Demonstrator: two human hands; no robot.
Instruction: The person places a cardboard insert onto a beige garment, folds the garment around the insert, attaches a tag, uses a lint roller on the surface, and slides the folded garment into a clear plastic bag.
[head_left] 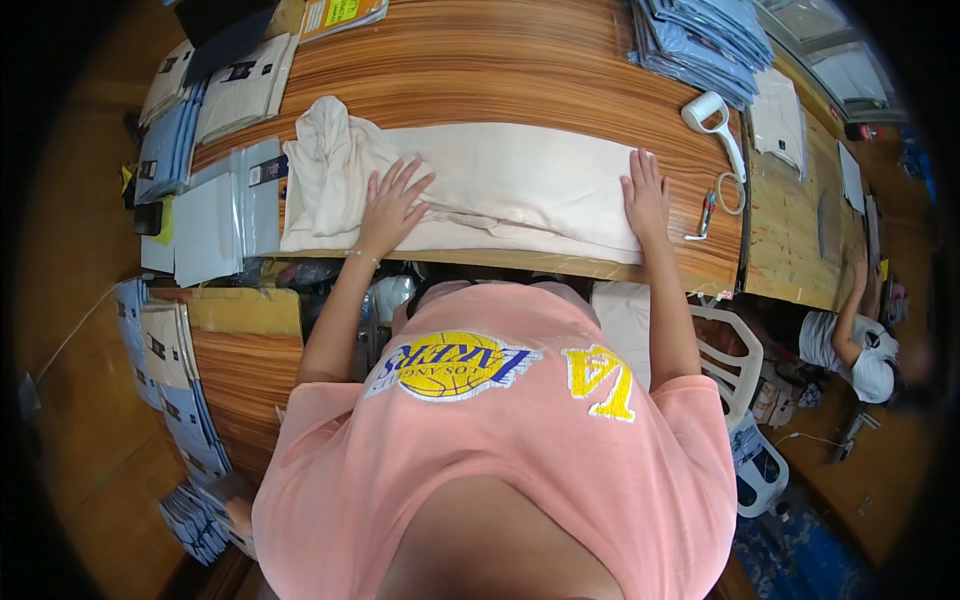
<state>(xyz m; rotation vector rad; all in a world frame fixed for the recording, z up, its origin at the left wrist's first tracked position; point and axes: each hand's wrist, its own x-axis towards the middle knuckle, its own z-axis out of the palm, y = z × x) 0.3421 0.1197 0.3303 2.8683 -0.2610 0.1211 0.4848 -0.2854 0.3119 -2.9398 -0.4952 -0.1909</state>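
A cream garment (530, 165) lies across the wood-grain table (480, 75) in front of me, folded into a long strip. At its left end the cloth is bunched in a loose, wrinkled heap, while the right part is smooth and flat. My left hand (393, 208) rests palm down on the garment beside the bunched cloth, its fingers spread. My right hand (648, 200) lies flat at the garment's right end, fingers stretched out and the thumb a little apart. Neither hand grips anything.
Bagged garments (165, 150) stand at the left, with a blue bagged stack (690, 50) at the far right. Right of the garment lie a white handled tool (705, 112), a tan ring (741, 195) and small snips (707, 215). Another person (855, 350) works beyond a white chair (740, 350).
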